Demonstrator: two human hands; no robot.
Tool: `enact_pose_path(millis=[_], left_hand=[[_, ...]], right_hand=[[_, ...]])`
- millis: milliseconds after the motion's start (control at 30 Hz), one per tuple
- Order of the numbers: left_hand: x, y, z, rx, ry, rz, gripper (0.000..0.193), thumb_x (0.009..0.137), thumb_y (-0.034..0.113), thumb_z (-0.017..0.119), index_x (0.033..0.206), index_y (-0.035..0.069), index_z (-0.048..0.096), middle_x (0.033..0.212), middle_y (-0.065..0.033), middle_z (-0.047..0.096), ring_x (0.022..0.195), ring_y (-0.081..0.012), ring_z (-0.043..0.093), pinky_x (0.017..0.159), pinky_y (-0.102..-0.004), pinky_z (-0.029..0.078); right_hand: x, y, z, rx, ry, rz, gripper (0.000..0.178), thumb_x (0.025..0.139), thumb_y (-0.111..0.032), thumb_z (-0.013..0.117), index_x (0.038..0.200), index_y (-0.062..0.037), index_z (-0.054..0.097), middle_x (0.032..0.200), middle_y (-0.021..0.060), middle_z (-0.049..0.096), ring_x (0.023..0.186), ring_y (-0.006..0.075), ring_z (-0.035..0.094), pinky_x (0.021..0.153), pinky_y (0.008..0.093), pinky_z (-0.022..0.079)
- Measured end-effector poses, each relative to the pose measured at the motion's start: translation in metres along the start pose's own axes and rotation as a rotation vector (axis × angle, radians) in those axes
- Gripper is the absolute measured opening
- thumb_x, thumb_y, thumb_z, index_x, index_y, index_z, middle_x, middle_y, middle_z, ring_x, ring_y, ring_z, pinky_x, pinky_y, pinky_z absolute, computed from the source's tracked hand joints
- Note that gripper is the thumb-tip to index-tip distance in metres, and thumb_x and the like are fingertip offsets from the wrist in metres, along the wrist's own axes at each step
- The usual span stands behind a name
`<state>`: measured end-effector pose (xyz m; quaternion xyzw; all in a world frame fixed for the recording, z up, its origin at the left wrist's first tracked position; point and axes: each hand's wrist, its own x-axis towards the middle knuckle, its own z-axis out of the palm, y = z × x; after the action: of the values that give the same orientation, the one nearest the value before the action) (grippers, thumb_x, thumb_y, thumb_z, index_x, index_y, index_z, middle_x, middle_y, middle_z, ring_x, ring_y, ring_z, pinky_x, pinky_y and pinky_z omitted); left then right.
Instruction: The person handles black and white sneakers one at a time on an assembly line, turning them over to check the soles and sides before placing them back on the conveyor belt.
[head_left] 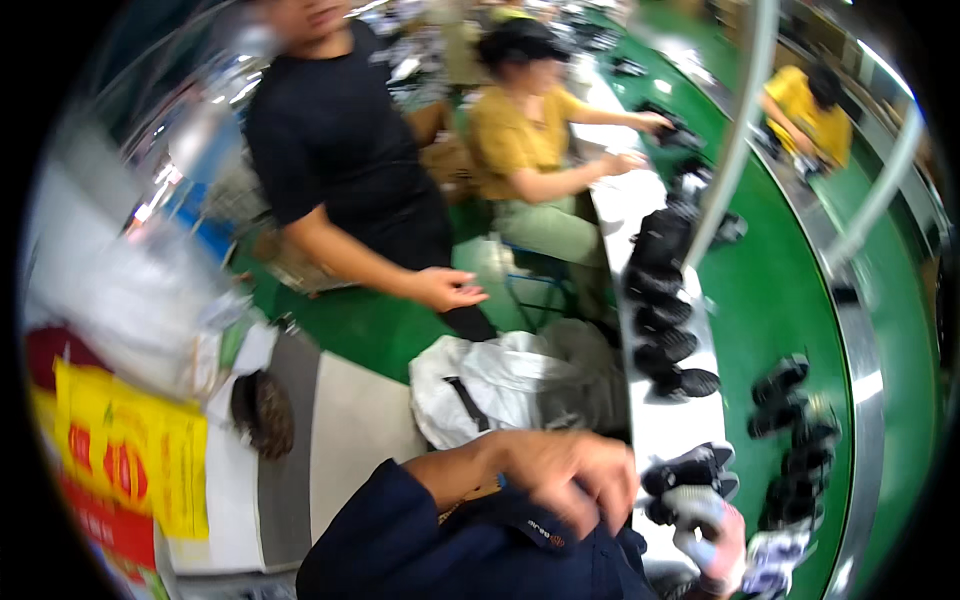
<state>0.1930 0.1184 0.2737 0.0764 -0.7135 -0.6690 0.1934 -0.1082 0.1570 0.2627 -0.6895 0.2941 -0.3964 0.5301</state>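
My left hand (570, 475) reaches across in front of me from a dark navy sleeve (385, 535). Its fingers look bent but are smeared by motion, and nothing in them can be made out. Farther right and low, my right hand (728, 550) is over the white bench (680, 425), beside black shoes (690, 470). A pale, whitish patterned shape (695, 515) lies against or around its fingers; blur hides whether this is a glove or a held thing.
A white sack (480, 385) stands ahead. At left are a yellow printed bag (130, 450) and a dark brown bundle (263, 413). A person in black (345, 140) stands beyond; another in yellow (520, 140) sits at the bench. Shoes (800, 440) line the green conveyor (765, 300).
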Motion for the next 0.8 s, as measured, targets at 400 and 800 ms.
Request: enact_pose_path(millis=[400, 800], left_hand=[[-0.222, 0.248, 0.223, 1.136, 1.909, 0.761, 0.065, 0.105, 0.036, 0.06, 0.159, 0.009, 0.037, 0.068, 0.0023, 0.044, 0.055, -0.0085, 0.04, 0.051, -0.0261, 0.033], [-0.186, 0.123, 0.155, 1.768, 1.954, -0.487, 0.022, 0.096, 0.004, 0.066, 0.115, -0.005, 0.07, 0.087, -0.0092, 0.068, 0.066, -0.0146, 0.055, 0.061, -0.0279, 0.045]], right_hand=[[0.177, -0.026, 0.008, 0.42, -0.308, -0.348, 0.062, 0.097, -0.056, 0.068, 0.108, 0.0048, 0.057, 0.057, 0.0061, 0.054, 0.037, 0.0082, 0.04, 0.034, 0.0212, 0.027], [0.162, -0.073, 0.083, 0.094, -0.521, 0.078, 0.024, 0.096, -0.01, 0.069, 0.116, 0.0026, 0.072, 0.09, 0.0107, 0.078, 0.084, 0.0141, 0.072, 0.076, 0.0282, 0.056]])
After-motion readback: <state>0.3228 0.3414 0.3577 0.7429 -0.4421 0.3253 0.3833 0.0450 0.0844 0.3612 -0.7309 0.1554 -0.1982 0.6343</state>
